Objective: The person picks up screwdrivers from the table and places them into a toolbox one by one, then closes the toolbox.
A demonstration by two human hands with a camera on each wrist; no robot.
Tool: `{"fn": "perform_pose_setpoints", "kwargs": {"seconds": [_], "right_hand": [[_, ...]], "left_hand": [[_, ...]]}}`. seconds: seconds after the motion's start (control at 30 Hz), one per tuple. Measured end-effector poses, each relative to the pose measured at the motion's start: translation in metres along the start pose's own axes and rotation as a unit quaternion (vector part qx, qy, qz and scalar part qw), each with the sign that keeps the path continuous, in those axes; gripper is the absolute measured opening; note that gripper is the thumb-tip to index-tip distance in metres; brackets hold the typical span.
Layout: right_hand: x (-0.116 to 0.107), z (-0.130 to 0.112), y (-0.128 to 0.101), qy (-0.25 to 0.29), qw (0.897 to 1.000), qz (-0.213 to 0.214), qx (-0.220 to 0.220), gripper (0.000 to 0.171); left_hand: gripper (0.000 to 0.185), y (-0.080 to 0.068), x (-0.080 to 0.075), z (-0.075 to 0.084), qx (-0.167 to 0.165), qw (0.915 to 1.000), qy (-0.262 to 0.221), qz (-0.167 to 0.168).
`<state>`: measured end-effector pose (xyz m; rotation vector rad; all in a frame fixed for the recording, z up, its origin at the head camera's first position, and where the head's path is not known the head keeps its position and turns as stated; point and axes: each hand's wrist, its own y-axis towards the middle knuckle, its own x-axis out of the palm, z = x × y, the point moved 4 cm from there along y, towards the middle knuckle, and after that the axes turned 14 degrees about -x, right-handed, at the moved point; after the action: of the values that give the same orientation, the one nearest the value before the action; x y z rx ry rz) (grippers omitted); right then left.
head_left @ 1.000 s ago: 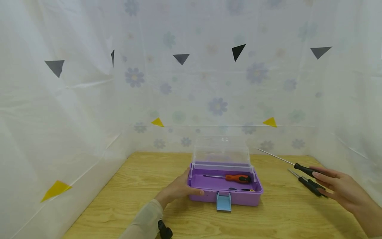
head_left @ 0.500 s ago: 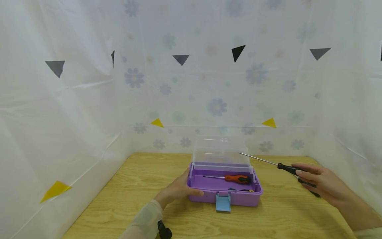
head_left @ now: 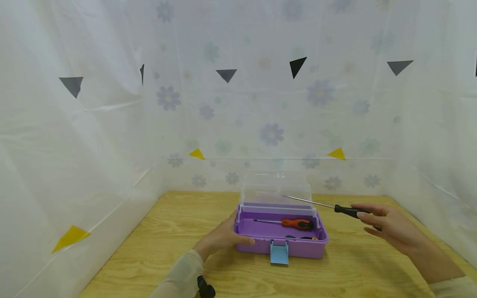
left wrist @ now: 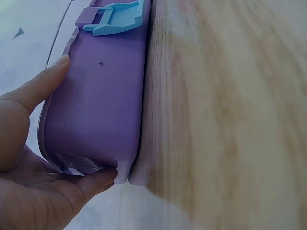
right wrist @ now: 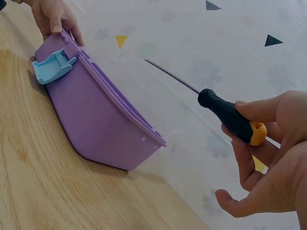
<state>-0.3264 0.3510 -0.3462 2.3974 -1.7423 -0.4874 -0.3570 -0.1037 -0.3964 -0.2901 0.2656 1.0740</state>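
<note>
The black-handled screwdriver is pinched by the right hand; it seems light and stiff, and is best gripped at the handle.

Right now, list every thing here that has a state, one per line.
Purple box: open, on the table.
Clear lid: raised upright.
Blue latch: hanging down, undone.
Orange screwdriver: lying inside the box.
Black screwdriver: held in the air.
Left hand: holding the box's corner.
Right hand: gripping the black screwdriver.
</note>
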Motion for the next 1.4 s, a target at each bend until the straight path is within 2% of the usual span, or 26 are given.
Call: {"fn": "perform_pose_setpoints", "kwargs": {"seconds": [0.33,0.57,0.83,1.4], "right_hand": [[0.009,-0.001,0.008,-0.004,1.0,-0.021,0.002,0.035],[0.027,-0.001,0.019,-0.011,1.0,-0.024,-0.002,0.037],[0.043,0.003,0.03,-0.012,0.999,-0.049,-0.016,0.035],[0.063,0.01,0.041,-0.01,0.998,-0.061,-0.009,0.042]], "left_hand": [[0.117,0.001,0.001,0.001,0.009,0.9999,0.01,-0.001],[0.116,0.0,0.001,0.002,0.005,0.9999,0.009,0.0],[0.116,0.0,0.001,0.002,0.004,0.9999,0.015,0.004],[0.12,0.001,0.0,0.0,0.0,0.9999,0.011,0.005]]}}
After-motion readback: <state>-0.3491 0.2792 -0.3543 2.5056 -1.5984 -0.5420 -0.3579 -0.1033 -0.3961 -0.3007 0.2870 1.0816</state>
